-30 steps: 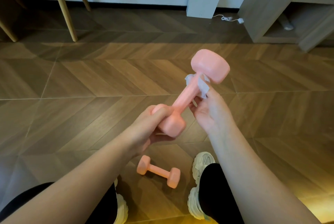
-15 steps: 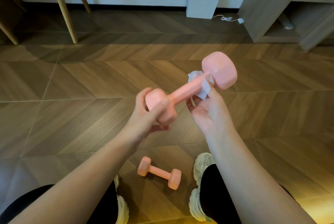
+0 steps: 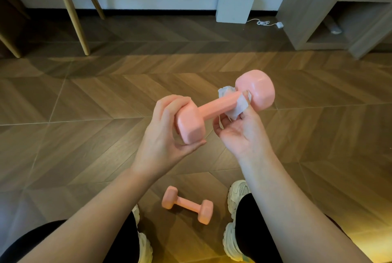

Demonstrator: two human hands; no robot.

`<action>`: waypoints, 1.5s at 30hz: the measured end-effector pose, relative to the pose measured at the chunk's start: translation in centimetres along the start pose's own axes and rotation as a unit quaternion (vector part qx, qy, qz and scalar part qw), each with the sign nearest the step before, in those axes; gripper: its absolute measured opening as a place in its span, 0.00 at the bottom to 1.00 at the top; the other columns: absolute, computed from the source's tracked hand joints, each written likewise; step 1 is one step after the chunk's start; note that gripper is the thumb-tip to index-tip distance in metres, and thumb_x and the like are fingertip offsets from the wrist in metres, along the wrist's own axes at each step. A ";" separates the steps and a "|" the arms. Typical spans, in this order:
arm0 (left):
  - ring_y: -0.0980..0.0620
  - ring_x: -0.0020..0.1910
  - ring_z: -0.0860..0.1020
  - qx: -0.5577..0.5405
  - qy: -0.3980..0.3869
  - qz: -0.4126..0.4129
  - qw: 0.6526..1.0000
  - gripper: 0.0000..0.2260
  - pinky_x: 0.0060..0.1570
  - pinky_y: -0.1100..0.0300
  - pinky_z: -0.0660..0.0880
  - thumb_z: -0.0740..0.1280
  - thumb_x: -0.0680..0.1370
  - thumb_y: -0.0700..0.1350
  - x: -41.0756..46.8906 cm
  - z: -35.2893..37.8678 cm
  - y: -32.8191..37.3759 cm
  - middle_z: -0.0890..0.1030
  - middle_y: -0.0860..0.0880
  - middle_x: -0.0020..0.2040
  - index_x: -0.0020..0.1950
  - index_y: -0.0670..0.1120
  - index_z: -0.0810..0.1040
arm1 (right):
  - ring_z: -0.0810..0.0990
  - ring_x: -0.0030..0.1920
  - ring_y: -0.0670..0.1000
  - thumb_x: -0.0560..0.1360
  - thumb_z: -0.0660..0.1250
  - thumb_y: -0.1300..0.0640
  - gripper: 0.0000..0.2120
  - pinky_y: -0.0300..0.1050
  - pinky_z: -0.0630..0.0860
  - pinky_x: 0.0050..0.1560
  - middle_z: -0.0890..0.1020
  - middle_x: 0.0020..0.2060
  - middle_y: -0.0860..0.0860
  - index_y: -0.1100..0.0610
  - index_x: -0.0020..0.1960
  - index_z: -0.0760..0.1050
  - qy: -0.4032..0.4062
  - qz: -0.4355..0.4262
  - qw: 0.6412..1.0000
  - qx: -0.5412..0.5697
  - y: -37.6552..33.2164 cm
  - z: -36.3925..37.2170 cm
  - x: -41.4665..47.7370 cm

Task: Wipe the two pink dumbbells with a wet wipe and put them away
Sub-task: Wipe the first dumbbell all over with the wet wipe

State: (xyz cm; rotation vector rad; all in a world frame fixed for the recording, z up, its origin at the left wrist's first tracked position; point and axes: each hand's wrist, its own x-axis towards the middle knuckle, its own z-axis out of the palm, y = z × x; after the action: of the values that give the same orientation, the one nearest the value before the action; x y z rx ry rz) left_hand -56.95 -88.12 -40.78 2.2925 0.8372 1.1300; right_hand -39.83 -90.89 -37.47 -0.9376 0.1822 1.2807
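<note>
I hold one pink dumbbell [image 3: 216,108] in the air, nearly level, its far head up to the right. My left hand [image 3: 167,135] grips its near head. My right hand [image 3: 241,133] pinches a white wet wipe [image 3: 236,104] around the handle, right beside the far head. The second pink dumbbell [image 3: 187,204] lies on the wooden floor between my feet, touched by neither hand.
My two white shoes [image 3: 235,197] flank the floor dumbbell. Wooden chair legs [image 3: 71,12] stand at the back left. A white box [image 3: 233,6] with a cable leans on the far wall. A low wooden shelf unit [image 3: 339,8] stands at the back right.
The held dumbbell has tilted from steep toward level. My left hand has risen with the near head. My right hand with the wipe has slid along the handle up to the far head.
</note>
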 end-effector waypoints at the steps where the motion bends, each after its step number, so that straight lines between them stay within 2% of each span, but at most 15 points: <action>1: 0.51 0.63 0.73 -0.023 -0.013 -0.037 0.999 0.36 0.60 0.68 0.69 0.80 0.67 0.51 0.1 -0.2 0.0 0.73 0.48 0.65 0.69 0.47 0.67 | 0.79 0.46 0.49 0.78 0.68 0.49 0.09 0.47 0.69 0.58 0.85 0.42 0.51 0.54 0.49 0.82 -0.008 -0.006 1.000 0.001 -0.1 0.0 -0.1; 4: 0.60 0.56 0.77 -0.175 -0.043 -0.233 0.956 0.30 0.51 0.67 0.75 0.75 0.66 0.60 0.6 -0.4 0.1 0.76 0.60 0.60 0.65 0.57 0.68 | 0.80 0.49 0.49 0.78 0.67 0.50 0.11 0.46 0.69 0.60 0.85 0.45 0.50 0.52 0.42 0.85 -0.060 -0.030 0.998 -0.008 -0.4 -0.1 -0.4; 9: 0.45 0.27 0.77 -0.493 -0.209 -0.523 0.663 0.39 0.28 0.57 0.77 0.52 0.76 0.72 1.7 -0.9 1.3 0.79 0.36 0.39 0.57 0.37 0.78 | 0.79 0.51 0.49 0.67 0.69 0.49 0.16 0.49 0.72 0.61 0.83 0.47 0.50 0.54 0.54 0.79 -0.132 -0.054 0.989 -0.037 -0.6 0.3 -0.9; 12: 0.44 0.28 0.78 -0.540 -0.236 -0.573 0.570 0.41 0.27 0.58 0.79 0.49 0.75 0.73 2.0 -2.0 1.4 0.79 0.35 0.40 0.57 0.37 0.78 | 0.81 0.49 0.47 0.70 0.68 0.51 0.14 0.47 0.74 0.57 0.84 0.46 0.49 0.53 0.55 0.78 -0.155 -0.068 0.984 -0.059 -0.6 0.4 -1.1; 15: 0.42 0.38 0.83 -0.551 -0.185 -0.524 0.623 0.42 0.35 0.55 0.82 0.71 0.67 0.70 1.5 -1.6 1.0 0.81 0.37 0.49 0.69 0.42 0.71 | 0.82 0.53 0.48 0.71 0.68 0.53 0.15 0.49 0.74 0.62 0.85 0.51 0.50 0.54 0.56 0.78 -0.132 -0.080 0.985 -0.077 -0.4 0.5 -0.8; 17: 0.45 0.38 0.82 -0.524 -0.152 -0.503 0.670 0.51 0.35 0.58 0.79 0.83 0.56 0.56 0.7 -0.9 0.9 0.80 0.39 0.52 0.73 0.48 0.65 | 0.82 0.56 0.50 0.70 0.70 0.54 0.14 0.50 0.74 0.62 0.85 0.53 0.52 0.54 0.55 0.79 -0.104 -0.086 0.987 -0.084 -0.4 0.5 -0.7; 21: 0.50 0.29 0.77 -0.463 -0.155 -0.477 0.730 0.42 0.28 0.60 0.76 0.74 0.62 0.58 1.0 -0.7 0.9 0.80 0.43 0.43 0.72 0.46 0.64 | 0.81 0.57 0.52 0.74 0.69 0.53 0.07 0.52 0.73 0.65 0.85 0.50 0.52 0.52 0.51 0.81 -0.083 -0.087 0.989 -0.082 -0.9 0.5 -0.7; 25: 0.46 0.28 0.80 -0.489 -0.255 -0.508 0.662 0.44 0.27 0.59 0.77 0.53 0.69 0.79 1.9 -1.9 0.9 0.81 0.37 0.41 0.60 0.41 0.78 | 0.81 0.55 0.49 0.69 0.69 0.49 0.16 0.49 0.73 0.63 0.85 0.50 0.50 0.54 0.55 0.79 -0.119 -0.094 0.982 -0.109 -1.0 0.2 -0.8; 27: 0.40 0.40 0.84 -0.539 -0.212 -0.502 0.642 0.42 0.34 0.54 0.82 0.60 0.67 0.75 1.7 -1.8 1.2 0.82 0.36 0.49 0.65 0.43 0.76 | 0.81 0.55 0.49 0.69 0.69 0.48 0.17 0.50 0.73 0.63 0.85 0.50 0.50 0.54 0.56 0.78 -0.120 -0.092 0.983 -0.104 -0.9 0.3 -0.9; 30: 0.42 0.44 0.83 -0.550 -0.136 -0.462 0.682 0.47 0.35 0.58 0.81 0.82 0.59 0.62 1.1 -1.0 0.8 0.82 0.40 0.52 0.72 0.49 0.66 | 0.80 0.55 0.50 0.75 0.68 0.51 0.08 0.53 0.69 0.68 0.85 0.48 0.50 0.53 0.49 0.82 -0.094 -0.093 0.988 -0.081 -1.0 0.3 -0.9; 34: 0.47 0.33 0.82 -0.481 -0.167 -0.474 0.718 0.41 0.26 0.61 0.77 0.72 0.67 0.68 1.6 -1.6 0.9 0.83 0.41 0.46 0.70 0.43 0.68 | 0.80 0.54 0.50 0.78 0.66 0.51 0.08 0.49 0.73 0.61 0.85 0.47 0.49 0.53 0.49 0.82 -0.108 -0.080 0.988 -0.078 -0.9 0.3 -0.7; 37: 0.42 0.36 0.84 -0.487 -0.237 -0.539 0.645 0.42 0.29 0.58 0.80 0.50 0.73 0.75 1.9 -2.1 1.5 0.84 0.35 0.49 0.62 0.40 0.76 | 0.81 0.54 0.49 0.73 0.68 0.49 0.15 0.47 0.74 0.58 0.84 0.50 0.50 0.56 0.57 0.77 -0.120 -0.081 0.986 -0.086 -0.4 0.0 -0.3; 39: 0.36 0.48 0.84 -0.539 -0.187 -0.547 0.612 0.35 0.37 0.53 0.83 0.62 0.73 0.70 1.6 -1.5 1.9 0.83 0.36 0.54 0.65 0.42 0.75 | 0.82 0.54 0.48 0.70 0.69 0.49 0.21 0.46 0.75 0.57 0.84 0.53 0.50 0.57 0.60 0.75 -0.124 -0.092 0.983 -0.095 -0.2 0.2 -0.4; 42: 0.33 0.53 0.83 -0.567 -0.106 -0.504 0.643 0.37 0.42 0.53 0.83 0.76 0.68 0.47 0.7 -0.8 1.5 0.77 0.36 0.63 0.74 0.52 0.65 | 0.82 0.56 0.50 0.70 0.70 0.51 0.17 0.48 0.75 0.60 0.85 0.52 0.52 0.57 0.56 0.79 -0.091 -0.099 0.987 -0.085 -0.2 0.5 -0.5; 45: 0.40 0.48 0.84 -0.515 -0.103 -0.469 0.710 0.37 0.38 0.59 0.81 0.76 0.68 0.45 0.6 -0.9 1.1 0.82 0.39 0.58 0.73 0.55 0.63 | 0.81 0.57 0.52 0.71 0.70 0.52 0.07 0.51 0.73 0.64 0.86 0.49 0.52 0.52 0.47 0.82 -0.054 -0.093 0.993 -0.056 -0.8 0.7 -0.7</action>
State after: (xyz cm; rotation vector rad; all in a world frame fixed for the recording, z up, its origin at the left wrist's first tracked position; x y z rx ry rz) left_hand -57.04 -88.38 -39.23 0.7986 0.7929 0.5472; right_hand -39.63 -90.95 -36.25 -0.9559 -0.0617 1.1731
